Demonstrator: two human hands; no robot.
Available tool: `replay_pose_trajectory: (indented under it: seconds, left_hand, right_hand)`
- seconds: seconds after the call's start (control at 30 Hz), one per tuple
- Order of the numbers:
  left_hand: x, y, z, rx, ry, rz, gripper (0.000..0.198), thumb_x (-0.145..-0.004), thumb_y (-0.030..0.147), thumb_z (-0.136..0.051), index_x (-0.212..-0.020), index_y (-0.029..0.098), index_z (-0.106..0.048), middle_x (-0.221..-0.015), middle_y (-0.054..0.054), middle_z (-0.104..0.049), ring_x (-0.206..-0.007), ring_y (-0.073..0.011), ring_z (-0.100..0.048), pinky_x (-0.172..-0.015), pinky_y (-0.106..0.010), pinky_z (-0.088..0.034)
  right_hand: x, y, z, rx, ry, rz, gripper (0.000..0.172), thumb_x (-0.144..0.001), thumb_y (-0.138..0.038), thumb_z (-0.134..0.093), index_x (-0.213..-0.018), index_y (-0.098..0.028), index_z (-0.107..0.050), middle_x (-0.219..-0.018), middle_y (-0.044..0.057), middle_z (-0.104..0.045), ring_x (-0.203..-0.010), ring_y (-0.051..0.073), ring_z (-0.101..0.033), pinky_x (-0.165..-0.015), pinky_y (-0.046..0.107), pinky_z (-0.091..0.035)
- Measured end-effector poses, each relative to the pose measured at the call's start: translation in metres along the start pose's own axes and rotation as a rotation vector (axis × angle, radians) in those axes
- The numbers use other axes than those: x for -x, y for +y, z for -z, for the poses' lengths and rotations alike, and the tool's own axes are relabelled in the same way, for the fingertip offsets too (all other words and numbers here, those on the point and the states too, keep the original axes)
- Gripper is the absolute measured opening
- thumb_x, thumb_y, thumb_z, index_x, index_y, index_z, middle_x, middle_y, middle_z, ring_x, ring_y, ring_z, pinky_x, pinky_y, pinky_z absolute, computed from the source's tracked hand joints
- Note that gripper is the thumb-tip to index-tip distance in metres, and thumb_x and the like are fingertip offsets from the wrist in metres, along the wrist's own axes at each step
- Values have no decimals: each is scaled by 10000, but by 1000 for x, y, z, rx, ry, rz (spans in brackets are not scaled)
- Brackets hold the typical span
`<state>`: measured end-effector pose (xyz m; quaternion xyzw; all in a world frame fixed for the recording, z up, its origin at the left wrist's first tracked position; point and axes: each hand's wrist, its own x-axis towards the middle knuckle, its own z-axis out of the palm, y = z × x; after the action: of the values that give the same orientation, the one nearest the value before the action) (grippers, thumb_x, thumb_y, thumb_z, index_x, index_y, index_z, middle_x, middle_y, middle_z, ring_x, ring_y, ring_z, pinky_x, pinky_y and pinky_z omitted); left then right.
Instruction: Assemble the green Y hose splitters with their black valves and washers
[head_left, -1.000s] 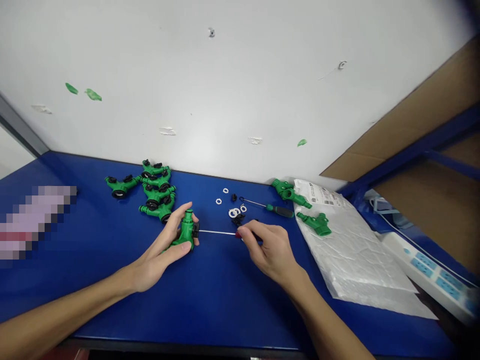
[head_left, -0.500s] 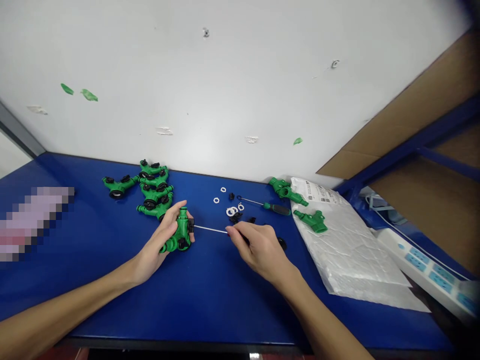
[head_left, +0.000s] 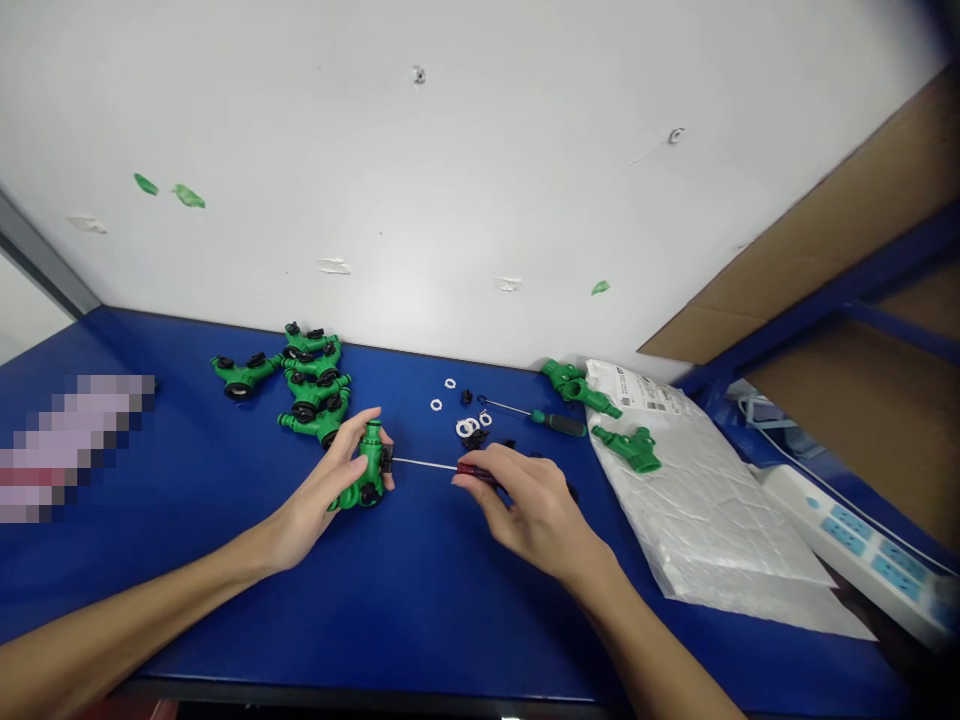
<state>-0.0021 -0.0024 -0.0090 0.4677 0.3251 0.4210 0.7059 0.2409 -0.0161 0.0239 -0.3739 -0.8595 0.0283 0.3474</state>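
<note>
My left hand [head_left: 319, 500] is closed around a green Y-shaped hose connector [head_left: 370, 462] with black valve knobs. One black knob [head_left: 387, 458] on the connector faces right. In my right hand [head_left: 525, 500] is a screwdriver [head_left: 426, 464], its dark red handle gripped between thumb and fingers. The thin shaft points left, and its tip meets the black knob. Right behind the right hand lie white rings [head_left: 466, 428] and small black parts [head_left: 475, 441], partly hidden by that hand.
Several finished-looking green connectors [head_left: 315, 390] stand at the back left. A green-handled hook tool [head_left: 558, 423] lies behind my right hand. Bare green connector bodies [head_left: 628, 447] rest on and beside a white bubble-wrap bag [head_left: 705, 510]. A power strip [head_left: 862, 540] sits at the right edge.
The right-hand fingers have shifted their grip, so more of the red handle shows. The screwdriver tip stays at the knob. The whole view has moved slightly.
</note>
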Motion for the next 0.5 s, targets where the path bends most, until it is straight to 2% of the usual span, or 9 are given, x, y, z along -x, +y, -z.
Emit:
replay_pose_trajectory:
  seconds: [0.13,0.23,0.3,0.37,0.5]
  left_hand:
    - [-4,4,-1,39,44,-7,485,-893,483,-536,-1341,318,-448,-1180,-48,-485,-908,-241,-578,-884,-406,-403]
    - [-5,10,-5,80,87,-1,460,-902,481,-512,-1310,272,-487,-1179,-66,-508,-887,-245,-580,-852,-401,-415]
    - [-4,11,-7,74,76,7,456,-905,483,-505,-1303,259,-502,-1198,-79,-519,-878,-244,-578,-840,-398,-416]
    - [-3,9,-7,59,54,-3,463,-904,484,-511,-1313,267,-504,-1207,-82,-525,-874,-240,-577,-840,-396,-416]
    - [-2,1,-2,20,44,-54,472,-902,464,-534,-1349,324,-477,-1227,-70,-515,-908,-237,-582,-859,-401,-424]
  right_hand:
    - [-2,-7,0,12,-98,-177,115,-964,-283,-541,-926,-188,-593,-655,-9,-660,-505,117,-591,-506,229,-413]
    - [-4,-8,4,-43,-168,-259,133,-945,-297,-566,-1037,-203,-553,-761,3,-664,-572,127,-606,-557,235,-473]
    - [-4,-6,7,-80,-129,-206,118,-947,-253,-553,-1052,-203,-538,-861,38,-661,-675,144,-633,-626,254,-513]
    - [-4,-5,8,-69,-65,-92,72,-965,-192,-502,-1020,-197,-548,-866,56,-656,-712,150,-636,-650,260,-520]
    - [-3,-10,4,53,13,55,94,-975,-179,-488,-1028,-165,-563,-760,52,-663,-620,143,-617,-568,243,-488]
